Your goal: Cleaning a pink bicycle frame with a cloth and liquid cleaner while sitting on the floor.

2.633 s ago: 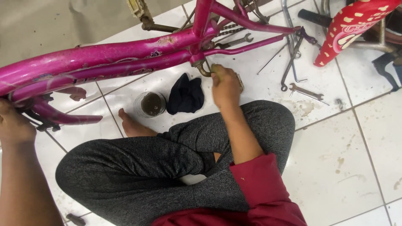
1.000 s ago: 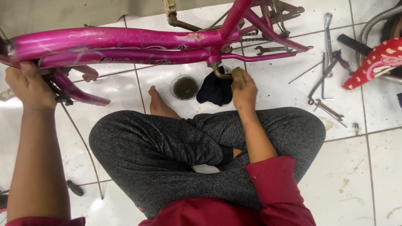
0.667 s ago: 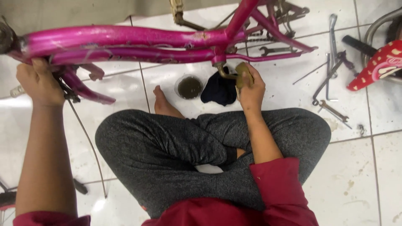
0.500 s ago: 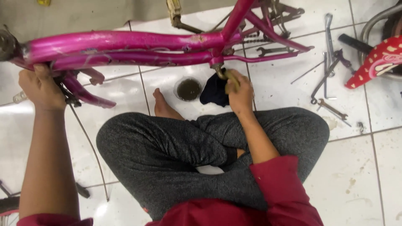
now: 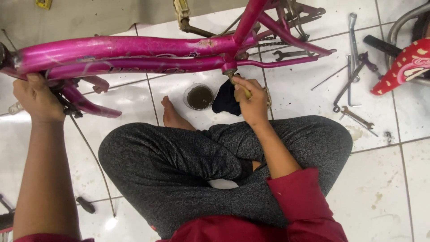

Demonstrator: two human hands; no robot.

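Two tubes of a glossy magenta bicycle frame (image 5: 134,51) run across the top of the view above the white tiled floor (image 5: 385,179), paint chipped and rusty near the joint. The left hand (image 5: 38,98) grips its left end, fingers wrapped round. The right hand (image 5: 251,101) has fingers pinched on a small yellowish tool (image 5: 244,92) under the joint, beside a dark cloth (image 5: 224,101) and a grease cup (image 5: 199,96).

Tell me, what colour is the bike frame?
Bright pink bike frame, clearest in the head view.
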